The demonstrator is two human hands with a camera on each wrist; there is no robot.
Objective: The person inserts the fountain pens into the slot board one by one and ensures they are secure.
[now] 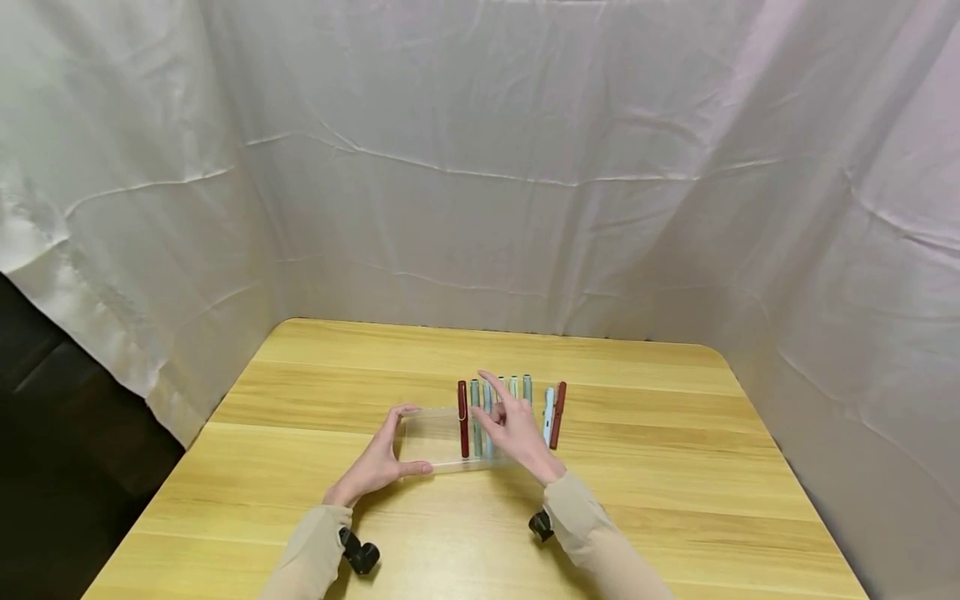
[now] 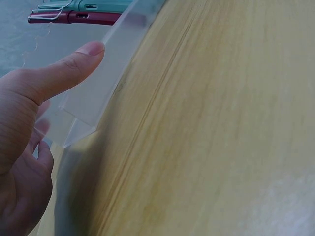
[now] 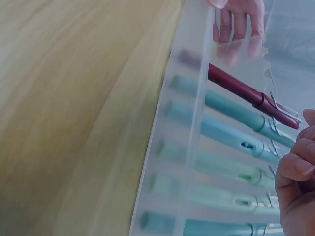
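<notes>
A clear plastic pen stand rests on the table. My left hand grips its left end, thumb on the front edge and fingers at the back. A dark red pen lies in the stand, followed rightward by a teal pen, a light blue pen and several green and teal ones. Over this row hovers my right hand, index finger and thumb extended, the other fingers bent, no pen visible in it. It hides part of the row.
Right of my right hand lie a pale blue pen and a red pen side by side; whether the stand reaches under them I cannot tell. The wooden table ends at a pale curtain behind.
</notes>
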